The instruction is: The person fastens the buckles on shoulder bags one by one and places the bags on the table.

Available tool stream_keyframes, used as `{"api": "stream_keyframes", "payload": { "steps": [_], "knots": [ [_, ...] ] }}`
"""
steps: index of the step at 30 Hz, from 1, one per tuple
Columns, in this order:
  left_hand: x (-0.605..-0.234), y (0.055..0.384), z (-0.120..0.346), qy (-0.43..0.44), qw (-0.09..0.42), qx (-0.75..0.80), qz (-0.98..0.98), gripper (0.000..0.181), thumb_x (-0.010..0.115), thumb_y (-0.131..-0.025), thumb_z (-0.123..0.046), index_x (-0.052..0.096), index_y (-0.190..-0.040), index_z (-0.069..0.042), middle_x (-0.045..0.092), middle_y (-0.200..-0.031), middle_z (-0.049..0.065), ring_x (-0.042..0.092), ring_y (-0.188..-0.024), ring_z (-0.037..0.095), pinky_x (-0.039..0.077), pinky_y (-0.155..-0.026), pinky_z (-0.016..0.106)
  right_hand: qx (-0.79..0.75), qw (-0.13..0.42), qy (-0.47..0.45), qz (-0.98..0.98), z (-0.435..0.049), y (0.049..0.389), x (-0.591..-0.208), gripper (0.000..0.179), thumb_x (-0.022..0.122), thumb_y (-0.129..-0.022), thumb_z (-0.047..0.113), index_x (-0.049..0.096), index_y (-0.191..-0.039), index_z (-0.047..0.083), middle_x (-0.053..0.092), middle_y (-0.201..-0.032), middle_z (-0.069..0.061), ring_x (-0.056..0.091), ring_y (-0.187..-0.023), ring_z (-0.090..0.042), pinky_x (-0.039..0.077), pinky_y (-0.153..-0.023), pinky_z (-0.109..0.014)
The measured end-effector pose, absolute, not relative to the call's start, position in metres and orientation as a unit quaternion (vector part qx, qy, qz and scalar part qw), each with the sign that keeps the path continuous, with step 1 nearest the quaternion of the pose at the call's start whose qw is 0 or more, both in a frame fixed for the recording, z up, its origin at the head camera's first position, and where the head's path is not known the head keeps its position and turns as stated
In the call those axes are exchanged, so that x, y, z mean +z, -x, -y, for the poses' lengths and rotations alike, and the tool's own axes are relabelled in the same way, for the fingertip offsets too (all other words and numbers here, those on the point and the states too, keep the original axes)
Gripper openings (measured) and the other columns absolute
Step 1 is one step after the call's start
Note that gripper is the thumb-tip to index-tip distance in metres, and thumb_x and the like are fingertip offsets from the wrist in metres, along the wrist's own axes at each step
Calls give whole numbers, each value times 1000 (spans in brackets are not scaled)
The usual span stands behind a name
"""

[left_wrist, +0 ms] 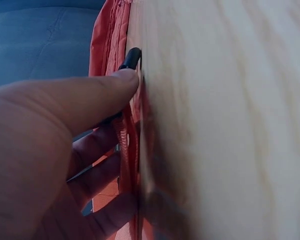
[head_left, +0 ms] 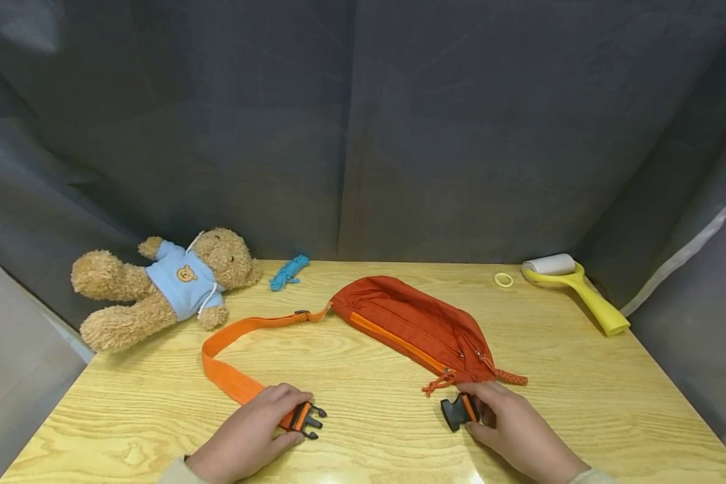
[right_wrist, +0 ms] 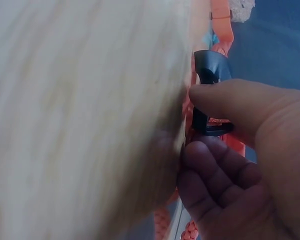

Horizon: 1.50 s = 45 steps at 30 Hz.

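Observation:
A red-orange waist bag (head_left: 414, 323) lies on the wooden table, its orange strap (head_left: 230, 373) looping out to the left. My left hand (head_left: 251, 430) pinches the pronged half of the black buckle (head_left: 307, 420) at the strap's end, prongs pointing right. Across from it, my right hand (head_left: 511, 423) grips the black socket half (head_left: 456, 411) between thumb and fingers, its mouth facing left. A wide gap separates the two halves. In the right wrist view the thumb lies across the socket half (right_wrist: 210, 65). The left thumb presses by a black prong (left_wrist: 132, 58) in the left wrist view.
At the back left a teddy bear (head_left: 187, 279) in a blue top lies on its side, near a bundle of blue cord (head_left: 289, 271). A small yellow ring (head_left: 503, 274) and a yellow-handled lint roller (head_left: 593, 296) lie at the back right. Dark curtains (head_left: 351, 134) stand behind the table.

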<state>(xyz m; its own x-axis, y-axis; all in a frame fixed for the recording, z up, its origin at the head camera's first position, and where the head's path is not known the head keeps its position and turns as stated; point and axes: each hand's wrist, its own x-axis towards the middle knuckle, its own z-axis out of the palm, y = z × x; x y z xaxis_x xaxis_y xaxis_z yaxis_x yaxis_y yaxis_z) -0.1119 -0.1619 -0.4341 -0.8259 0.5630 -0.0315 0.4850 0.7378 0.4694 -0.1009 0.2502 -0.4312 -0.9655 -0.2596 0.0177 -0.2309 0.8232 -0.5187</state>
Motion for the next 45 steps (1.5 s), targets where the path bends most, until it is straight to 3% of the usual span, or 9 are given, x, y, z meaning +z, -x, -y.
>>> {"api": "stream_keyframes", "payload": {
  "steps": [13,26,45],
  "knots": [
    [-434,112,161,-270,93,245,-927,50,73,-92,-39,58,-137,-23,58,-123,-11,58,-106,8,54,-84,33,-283,45,84,-954,-248,101,-429,58,86,-80,16,62,-133,25,51,-85,9,46,-72,-7,40,-60,-23],
    [-437,113,160,-238,105,268,-928,52,70,-92,-47,56,-137,-26,57,-129,-11,58,-115,16,53,-90,40,-307,46,70,-948,-245,100,-426,50,83,-83,20,64,-128,25,52,-80,6,47,-70,-9,39,-59,-24],
    [-437,113,154,-225,74,287,-928,54,69,-92,-50,57,-137,-22,59,-131,-9,57,-120,19,51,-95,44,-334,44,73,-939,-240,101,-427,49,85,-82,20,64,-126,25,52,-79,6,48,-70,-9,41,-58,-23]
  ]
}}
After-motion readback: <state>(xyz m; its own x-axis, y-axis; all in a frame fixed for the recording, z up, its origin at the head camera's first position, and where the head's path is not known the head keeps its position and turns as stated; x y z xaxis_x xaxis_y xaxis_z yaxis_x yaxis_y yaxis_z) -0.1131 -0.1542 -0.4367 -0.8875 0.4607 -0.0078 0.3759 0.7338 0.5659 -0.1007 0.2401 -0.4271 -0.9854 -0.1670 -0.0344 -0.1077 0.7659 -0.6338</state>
